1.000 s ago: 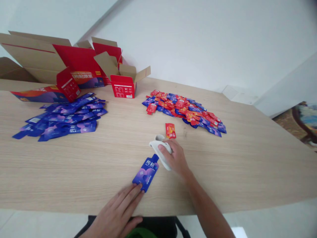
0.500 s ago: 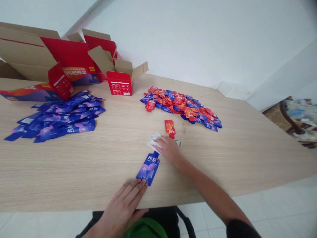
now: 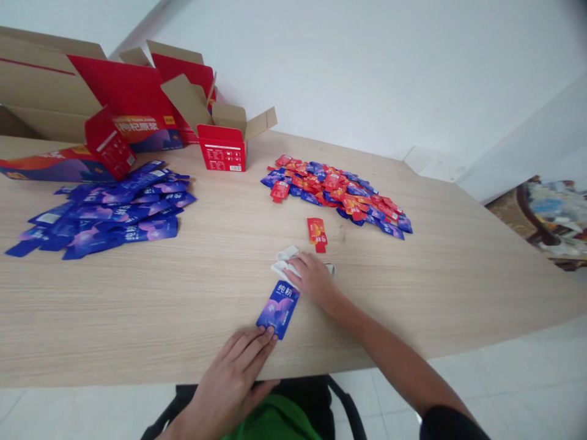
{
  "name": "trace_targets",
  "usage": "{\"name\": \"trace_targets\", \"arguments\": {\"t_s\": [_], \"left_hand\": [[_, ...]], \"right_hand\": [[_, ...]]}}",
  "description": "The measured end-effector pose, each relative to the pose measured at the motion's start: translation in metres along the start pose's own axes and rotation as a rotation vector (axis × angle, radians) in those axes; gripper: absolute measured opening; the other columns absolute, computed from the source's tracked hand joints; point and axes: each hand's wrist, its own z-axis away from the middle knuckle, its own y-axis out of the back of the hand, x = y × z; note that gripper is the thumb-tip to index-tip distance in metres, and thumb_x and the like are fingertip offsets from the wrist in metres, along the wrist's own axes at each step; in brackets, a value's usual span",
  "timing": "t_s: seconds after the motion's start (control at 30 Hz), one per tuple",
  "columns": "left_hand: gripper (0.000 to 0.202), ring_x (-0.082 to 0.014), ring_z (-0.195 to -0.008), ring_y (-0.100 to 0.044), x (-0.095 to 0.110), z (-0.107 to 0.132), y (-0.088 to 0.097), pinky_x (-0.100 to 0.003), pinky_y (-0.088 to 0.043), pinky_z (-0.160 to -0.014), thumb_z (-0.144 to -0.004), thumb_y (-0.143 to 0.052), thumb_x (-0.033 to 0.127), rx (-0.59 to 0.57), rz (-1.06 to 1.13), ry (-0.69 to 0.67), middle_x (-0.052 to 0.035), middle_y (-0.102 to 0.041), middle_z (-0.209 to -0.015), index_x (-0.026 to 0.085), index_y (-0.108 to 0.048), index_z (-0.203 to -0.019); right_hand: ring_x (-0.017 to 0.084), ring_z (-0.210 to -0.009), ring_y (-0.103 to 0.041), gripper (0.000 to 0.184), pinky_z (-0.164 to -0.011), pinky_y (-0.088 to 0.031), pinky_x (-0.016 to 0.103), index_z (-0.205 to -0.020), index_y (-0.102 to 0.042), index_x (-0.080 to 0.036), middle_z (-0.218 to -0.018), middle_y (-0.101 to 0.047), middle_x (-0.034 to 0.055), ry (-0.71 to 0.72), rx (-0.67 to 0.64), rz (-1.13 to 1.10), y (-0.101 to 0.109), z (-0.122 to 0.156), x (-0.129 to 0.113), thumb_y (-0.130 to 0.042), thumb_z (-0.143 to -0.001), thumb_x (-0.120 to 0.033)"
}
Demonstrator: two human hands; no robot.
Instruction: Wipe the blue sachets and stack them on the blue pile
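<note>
A blue pouch [image 3: 279, 308] with purple fruit print lies flat near the front of the table. My left hand [image 3: 238, 360] rests its outstretched fingertips on the pouch's lower edge. At the other end, my right hand [image 3: 316, 281] has its fingers bent over a folded white cloth [image 3: 285, 261], pressing it to the tabletop. The pouch's narrow neck is hidden beneath cloth and fingers. Just beyond that hand, a single red-orange pouch [image 3: 317, 233] lies by itself, its neck toward me.
Blue pouches [image 3: 114, 211] are heaped at left. A mixed pile of red and blue pouches [image 3: 339, 192] spreads along the back. An open small red box [image 3: 223, 148] and larger open cartons [image 3: 137, 110] stand at the back left. The table's front edge [image 3: 137, 385] runs near my body.
The blue pouch has slid slightly up and right, so its neck, visible before, is now covered at the cloth. My left fingertips moved along with it. The camera view shifted a little.
</note>
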Motion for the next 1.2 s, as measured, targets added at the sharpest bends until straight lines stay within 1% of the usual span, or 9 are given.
{"name": "trace_targets", "arguments": {"t_s": [0.07,0.17,0.33,0.47,0.6,0.77,0.9,1.1,1.2], "left_hand": [[0.058,-0.0268,-0.122,-0.063,-0.001,0.000,0.000,-0.041,-0.054,-0.103,-0.092,-0.072,0.046,0.000,-0.020,-0.011,-0.0071,-0.069,-0.138,0.016,-0.059,-0.141],[0.062,-0.0273,-0.123,-0.062,-0.002,0.001,-0.001,-0.041,-0.053,-0.104,-0.090,-0.075,0.045,-0.016,-0.044,-0.028,-0.0075,-0.068,-0.138,0.015,-0.058,-0.142],[0.054,-0.0274,-0.117,-0.064,-0.001,0.003,-0.001,-0.042,-0.052,-0.104,-0.089,-0.076,0.043,-0.024,-0.019,0.010,-0.0071,-0.072,-0.126,0.016,-0.063,-0.135],[0.060,-0.0272,-0.125,-0.061,-0.001,0.003,0.000,-0.040,-0.050,-0.106,-0.091,-0.074,0.043,-0.041,-0.029,-0.022,-0.0078,-0.067,-0.138,0.017,-0.058,-0.143],[0.061,-0.0274,-0.126,-0.060,-0.002,0.002,0.001,-0.040,-0.051,-0.107,-0.091,-0.074,0.044,-0.036,-0.033,-0.022,-0.0086,-0.066,-0.140,0.016,-0.058,-0.143],[0.064,-0.0278,-0.126,-0.060,-0.002,0.004,0.000,-0.041,-0.052,-0.106,-0.090,-0.074,0.044,-0.054,-0.020,-0.009,-0.0084,-0.067,-0.139,0.018,-0.056,-0.145],[0.056,-0.0280,-0.120,-0.062,-0.001,0.005,-0.001,-0.042,-0.052,-0.103,-0.089,-0.076,0.043,-0.050,-0.003,0.017,-0.0074,-0.071,-0.130,0.018,-0.062,-0.137],[0.065,-0.0281,-0.125,-0.059,-0.002,0.003,-0.001,-0.041,-0.052,-0.105,-0.088,-0.077,0.043,-0.030,-0.010,0.001,-0.0067,-0.067,-0.139,0.018,-0.057,-0.144],[0.066,-0.0278,-0.125,-0.060,-0.002,0.002,-0.001,-0.040,-0.053,-0.104,-0.087,-0.078,0.044,-0.029,-0.003,0.006,-0.0063,-0.068,-0.138,0.018,-0.057,-0.144]], "right_hand": [[0.026,-0.101,-0.063,0.018,-0.090,-0.053,0.040,-0.113,-0.070,-0.020,-0.106,-0.069,0.0112,-0.053,0.053,0.015,0.013,-0.009,0.010,-0.059,-0.104,-0.031],[0.025,-0.106,-0.063,0.022,-0.094,-0.052,0.040,-0.120,-0.066,-0.020,-0.112,-0.068,0.0115,-0.080,0.111,-0.027,0.022,0.003,-0.016,-0.055,-0.106,-0.032],[0.023,-0.096,-0.064,0.022,-0.085,-0.052,0.036,-0.113,-0.068,-0.024,-0.104,-0.070,0.0049,0.228,-0.086,-0.148,-0.001,0.044,-0.075,-0.071,-0.095,-0.038],[0.022,-0.093,-0.065,0.018,-0.082,-0.054,0.034,-0.109,-0.070,-0.023,-0.101,-0.070,0.0051,0.076,-0.003,-0.051,-0.013,0.027,-0.038,-0.071,-0.096,-0.036],[0.025,-0.099,-0.064,0.015,-0.088,-0.054,0.039,-0.112,-0.069,-0.020,-0.105,-0.069,0.0101,-0.047,0.079,0.018,0.004,-0.004,0.009,-0.063,-0.101,-0.028],[0.024,-0.103,-0.063,0.018,-0.093,-0.053,0.039,-0.115,-0.065,-0.020,-0.108,-0.068,0.0097,-0.061,0.162,-0.134,0.017,0.021,-0.040,-0.059,-0.103,-0.032],[0.022,-0.095,-0.065,0.018,-0.086,-0.053,0.036,-0.110,-0.068,-0.023,-0.101,-0.069,0.0049,0.152,-0.056,-0.182,-0.003,0.047,-0.076,-0.069,-0.097,-0.036],[0.025,-0.094,-0.065,0.014,-0.084,-0.054,0.038,-0.105,-0.070,-0.019,-0.101,-0.069,0.0089,-0.037,0.052,-0.012,-0.001,0.008,-0.010,-0.065,-0.100,-0.031],[0.025,-0.100,-0.064,0.016,-0.089,-0.053,0.040,-0.112,-0.069,-0.019,-0.106,-0.068,0.0108,-0.061,0.107,-0.021,0.015,0.000,-0.008,-0.060,-0.102,-0.029]]}}
